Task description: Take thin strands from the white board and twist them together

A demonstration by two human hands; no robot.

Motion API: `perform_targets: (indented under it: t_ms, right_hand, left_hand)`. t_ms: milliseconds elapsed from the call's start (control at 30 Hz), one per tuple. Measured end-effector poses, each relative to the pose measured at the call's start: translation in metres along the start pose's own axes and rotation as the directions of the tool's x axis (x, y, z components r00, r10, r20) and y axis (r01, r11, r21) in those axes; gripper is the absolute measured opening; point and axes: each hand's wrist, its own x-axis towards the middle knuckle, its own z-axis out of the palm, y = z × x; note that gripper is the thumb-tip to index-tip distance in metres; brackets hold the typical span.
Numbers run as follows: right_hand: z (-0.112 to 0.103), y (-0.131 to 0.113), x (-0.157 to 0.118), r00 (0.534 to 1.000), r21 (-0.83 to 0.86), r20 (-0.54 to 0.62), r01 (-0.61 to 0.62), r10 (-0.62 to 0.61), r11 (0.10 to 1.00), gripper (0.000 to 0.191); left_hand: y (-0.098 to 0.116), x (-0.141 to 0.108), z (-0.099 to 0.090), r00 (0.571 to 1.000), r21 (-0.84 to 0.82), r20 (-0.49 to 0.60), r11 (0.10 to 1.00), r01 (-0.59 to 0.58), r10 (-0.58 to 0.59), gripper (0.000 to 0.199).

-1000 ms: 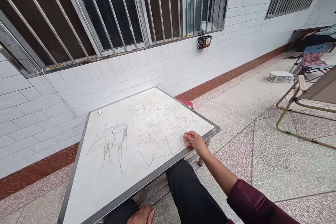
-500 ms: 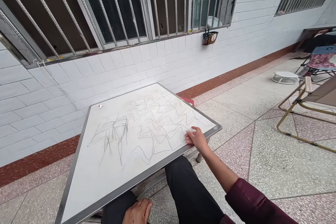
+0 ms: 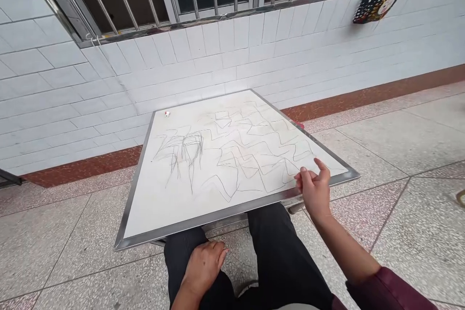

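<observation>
A white-topped table [image 3: 163,213] with a grey metal rim stands in front of me, its surface covered in dark scribbled lines. My right hand [image 3: 315,186] is over its near right corner, fingers partly bent with thumb and index finger apart; I see nothing in it. My left hand [image 3: 206,264] rests on my left thigh below the near edge, its fingers curled together and partly hidden, touching the dark trousers. A small white and red object [image 3: 167,114] sits at the table's far left corner.
A white tiled wall [image 3: 203,68] with barred windows runs behind the table. A black patterned basket [image 3: 378,6] hangs from the window bars at upper right. Something red [image 3: 299,125] shows past the table's right edge. Speckled stone floor [image 3: 90,276] surrounds the table.
The view has swung left and down, so the chairs at right are out of frame. My right hand has lifted, its index finger now raised. More of my left hand shows on the thigh.
</observation>
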Motion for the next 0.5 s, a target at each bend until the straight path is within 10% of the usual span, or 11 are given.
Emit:
perform_targets:
  t_ms: [133,300,500]
  right_hand:
    - [0.054,-0.025,-0.023,0.926,-0.097,0.376,0.000,0.037,0.995,0.037]
    - [0.165,-0.043,-0.041,0.629,-0.306,0.777,0.316,0.043,0.898,0.021]
    - [0.275,-0.045,-0.036,0.586,-0.442,0.800,0.434,0.126,0.785,0.018]
  left_hand:
    - [0.000,0.000,0.003,1.000,-0.006,-0.007,1.000,-0.001,0.001,0.029]
    - [0.000,0.002,0.004,1.000,-0.032,-0.030,0.999,0.005,-0.006,0.028]
    - [0.002,0.002,0.000,0.997,-0.072,-0.070,0.997,0.014,-0.019,0.032]
